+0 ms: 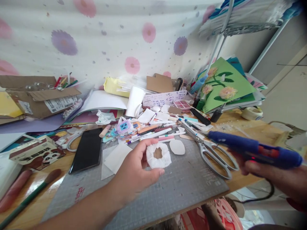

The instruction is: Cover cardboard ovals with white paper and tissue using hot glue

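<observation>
White ring [166,155], blue glue gun [240,142]!
Left hand [134,169] pinches the ring; right hand [271,174] grips the gun (red light [253,158] glowing), scissors [199,141] between them.

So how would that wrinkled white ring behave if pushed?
The wrinkled white ring is probably light, held by the fingers of one left hand. Its papery-looking surface may dent easily, and its uneven outline would likely roll poorly.

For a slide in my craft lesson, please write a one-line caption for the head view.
Left hand holds a white ring above a grey cutting mat; right hand grips a blue glue gun.
</observation>
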Demonstrator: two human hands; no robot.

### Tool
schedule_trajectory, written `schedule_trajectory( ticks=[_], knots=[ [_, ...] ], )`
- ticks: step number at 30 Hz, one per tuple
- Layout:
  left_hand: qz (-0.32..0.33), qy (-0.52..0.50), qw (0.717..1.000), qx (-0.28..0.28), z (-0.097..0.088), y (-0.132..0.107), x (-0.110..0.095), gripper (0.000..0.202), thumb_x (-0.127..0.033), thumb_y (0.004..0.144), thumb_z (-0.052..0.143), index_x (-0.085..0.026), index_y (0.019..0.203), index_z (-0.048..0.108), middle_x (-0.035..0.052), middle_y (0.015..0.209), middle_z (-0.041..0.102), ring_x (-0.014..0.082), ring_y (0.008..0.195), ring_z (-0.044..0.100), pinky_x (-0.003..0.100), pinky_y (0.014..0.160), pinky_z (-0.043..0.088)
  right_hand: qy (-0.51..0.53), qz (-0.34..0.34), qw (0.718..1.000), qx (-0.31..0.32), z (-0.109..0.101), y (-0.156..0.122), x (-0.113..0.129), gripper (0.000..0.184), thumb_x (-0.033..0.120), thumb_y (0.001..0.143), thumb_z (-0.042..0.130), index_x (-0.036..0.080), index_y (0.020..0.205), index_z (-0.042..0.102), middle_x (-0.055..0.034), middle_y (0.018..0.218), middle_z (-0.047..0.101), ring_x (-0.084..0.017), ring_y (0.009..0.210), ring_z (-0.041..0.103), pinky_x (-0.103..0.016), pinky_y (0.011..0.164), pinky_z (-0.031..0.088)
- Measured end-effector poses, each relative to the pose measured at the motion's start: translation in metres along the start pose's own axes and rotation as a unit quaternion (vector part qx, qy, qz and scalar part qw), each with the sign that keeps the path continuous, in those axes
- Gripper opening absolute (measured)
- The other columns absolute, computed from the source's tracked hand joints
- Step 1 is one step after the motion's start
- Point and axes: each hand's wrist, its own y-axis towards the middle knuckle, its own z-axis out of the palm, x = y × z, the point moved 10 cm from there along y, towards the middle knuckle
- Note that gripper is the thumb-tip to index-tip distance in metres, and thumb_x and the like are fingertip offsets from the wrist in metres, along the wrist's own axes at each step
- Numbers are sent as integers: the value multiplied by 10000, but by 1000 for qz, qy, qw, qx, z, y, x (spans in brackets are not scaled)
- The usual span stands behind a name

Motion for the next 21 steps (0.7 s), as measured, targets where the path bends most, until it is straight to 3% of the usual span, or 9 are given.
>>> schedule_trajectory(
  ticks=[2, 5, 9, 12, 21],
  knots=[
    [8, 23, 1000, -5, -1, -1, -2, 552, -110, 652, 705, -240, 1138, 479, 17, 1014, 629, 190, 925, 601, 249, 754, 447, 75, 3, 994, 81, 38, -17, 17, 414, 464, 713, 645, 430, 1125, 609, -74, 1084, 685, -350, 910, 650, -452, 702, 555],
    [15, 27, 1000, -2, -1, -2, -4, 559, -121, 655, 705, -238, 1146, 467, 28, 1029, 630, 208, 948, 601, 262, 767, 448, 117, -20, 990, 79, 56, -24, 38, 480, 474, 655, 704, 437, 1122, 601, -50, 1118, 662, -380, 1019, 597, -531, 813, 521],
    [10, 12, 1000, 5, -2, -3, -2, 572, -128, 656, 709, -247, 1157, 461, 28, 1046, 632, 208, 964, 598, 256, 767, 450, 142, -47, 981, 120, 64, -16, 57, 329, 428, 710, 688, 383, 1033, 652, -43, 943, 702, -321, 902, 641, -433, 757, 561],
    [10, 0, 1000, 19, 1, -2, -2, 580, -119, 658, 707, -259, 1165, 465, 21, 1053, 632, 200, 967, 596, 245, 765, 451, 148, -45, 979, 132, 63, -11, 67, 259, 437, 727, 674, 369, 977, 669, -30, 940, 709, -285, 839, 654, -381, 720, 573],
    [18, 31, 999, 36, 7, -6, -4, 601, -108, 668, 704, -294, 1181, 451, 0, 1049, 624, 173, 955, 596, 219, 797, 444, 167, -33, 970, 174, 72, -12, 84, 193, 451, 761, 636, 322, 892, 697, -33, 862, 714, -263, 814, 666, -351, 725, 578]
  ],
)
